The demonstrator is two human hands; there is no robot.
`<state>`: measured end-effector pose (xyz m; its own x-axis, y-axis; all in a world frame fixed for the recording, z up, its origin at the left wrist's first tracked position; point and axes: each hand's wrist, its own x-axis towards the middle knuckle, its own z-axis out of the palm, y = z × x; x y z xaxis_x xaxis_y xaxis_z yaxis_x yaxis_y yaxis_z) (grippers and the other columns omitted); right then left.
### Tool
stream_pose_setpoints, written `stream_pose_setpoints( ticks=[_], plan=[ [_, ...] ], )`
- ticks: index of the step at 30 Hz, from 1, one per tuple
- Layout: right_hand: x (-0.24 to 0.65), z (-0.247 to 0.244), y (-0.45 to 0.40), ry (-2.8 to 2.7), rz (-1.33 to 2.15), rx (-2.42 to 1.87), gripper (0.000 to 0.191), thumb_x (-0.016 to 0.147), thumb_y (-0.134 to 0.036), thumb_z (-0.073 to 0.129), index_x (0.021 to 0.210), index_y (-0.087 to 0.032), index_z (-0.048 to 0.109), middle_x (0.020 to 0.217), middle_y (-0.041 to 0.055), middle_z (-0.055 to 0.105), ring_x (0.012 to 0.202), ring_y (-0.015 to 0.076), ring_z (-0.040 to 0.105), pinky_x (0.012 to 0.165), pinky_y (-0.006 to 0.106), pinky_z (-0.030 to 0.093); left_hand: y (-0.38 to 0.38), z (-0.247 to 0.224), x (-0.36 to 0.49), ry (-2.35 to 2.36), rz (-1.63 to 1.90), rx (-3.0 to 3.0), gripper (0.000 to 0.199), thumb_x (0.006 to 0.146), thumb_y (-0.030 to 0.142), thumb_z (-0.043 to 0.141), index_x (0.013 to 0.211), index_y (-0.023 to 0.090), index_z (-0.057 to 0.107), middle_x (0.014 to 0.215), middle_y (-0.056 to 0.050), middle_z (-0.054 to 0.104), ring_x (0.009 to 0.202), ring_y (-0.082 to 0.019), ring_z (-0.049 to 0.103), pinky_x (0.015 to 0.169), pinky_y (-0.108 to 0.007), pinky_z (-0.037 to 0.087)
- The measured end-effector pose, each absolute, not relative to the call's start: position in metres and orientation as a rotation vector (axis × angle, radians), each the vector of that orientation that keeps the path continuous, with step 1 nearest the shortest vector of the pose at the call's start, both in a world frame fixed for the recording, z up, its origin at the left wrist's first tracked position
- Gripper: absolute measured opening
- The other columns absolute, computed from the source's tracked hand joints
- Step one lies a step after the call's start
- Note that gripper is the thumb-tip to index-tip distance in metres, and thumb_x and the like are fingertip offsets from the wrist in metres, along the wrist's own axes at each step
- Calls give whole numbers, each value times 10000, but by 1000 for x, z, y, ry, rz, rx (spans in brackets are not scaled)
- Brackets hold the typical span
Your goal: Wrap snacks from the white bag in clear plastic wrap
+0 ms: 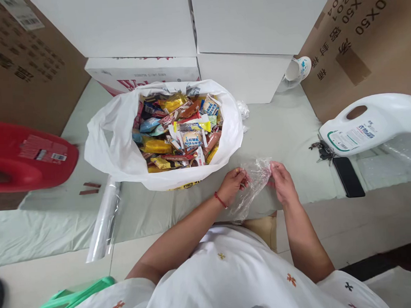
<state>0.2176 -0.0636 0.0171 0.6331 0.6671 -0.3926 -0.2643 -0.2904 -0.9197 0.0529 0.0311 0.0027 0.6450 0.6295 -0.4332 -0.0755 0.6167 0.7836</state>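
Observation:
A thin clear plastic bag (251,190) is stretched between my two hands at the table's front edge. My left hand (232,186), with a red string on its wrist, pinches the bag's left side. At the bag's upper right corner, my right hand (282,181) grips it between thumb and fingers. Beyond my left hand stands a white plastic bag (113,152), wide open, full of small wrapped snacks (179,132) in many colours.
Left are a red jug (34,155), two small brown strips (89,188) and a clear plastic roll (103,220). Right are a white jug (374,120), keys (322,151), a black phone (348,177) and a paper cup (298,68). Boxes (242,72) line the back.

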Motion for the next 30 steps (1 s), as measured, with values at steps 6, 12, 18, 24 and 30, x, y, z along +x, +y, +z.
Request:
stream_pose_setpoints(
  ticks=[6, 12, 18, 24, 30],
  plan=[
    [204, 11, -78, -430, 1146, -1640, 511, 605, -566, 904, 894, -198, 699, 638, -44, 588, 514, 79, 371, 448, 218, 262, 39, 4, 51, 723, 515, 621, 433, 760, 508, 843, 812, 174, 574, 740, -11, 675, 542, -74, 528, 494, -197, 337],
    [206, 14, -81, -440, 898, -1679, 430, 688, -583, 825, 847, -207, 689, 658, -44, 584, 498, 79, 317, 454, 241, 238, 34, 5, 43, 954, 464, 723, 491, 848, 649, 712, 759, 184, 584, 674, -19, 647, 548, -106, 519, 523, -233, 356],
    [192, 26, -80, -680, 707, -1827, 338, 831, -552, 716, 908, -224, 714, 754, -1, 673, 620, 137, 524, 597, 266, 426, 11, 11, 48, 883, 306, 1116, 571, 855, 718, 637, 645, 191, 568, 591, 23, 514, 565, -125, 432, 578, -282, 335],
    [230, 39, -83, -735, 763, -1879, 371, 748, -558, 797, 859, -210, 725, 727, 4, 661, 624, 133, 513, 586, 264, 428, 21, 7, 39, 834, 272, 1118, 450, 731, 594, 765, 666, 179, 604, 677, 7, 586, 685, -143, 526, 636, -264, 383],
    [237, 40, -78, -456, 1068, -1576, 640, 704, -753, 790, 1120, -272, 713, 1050, 62, 732, 914, 216, 662, 691, 326, 579, 21, 10, 37, 823, 378, 973, 428, 737, 578, 761, 725, 179, 607, 768, -23, 658, 753, -146, 583, 666, -254, 435]
  ],
)
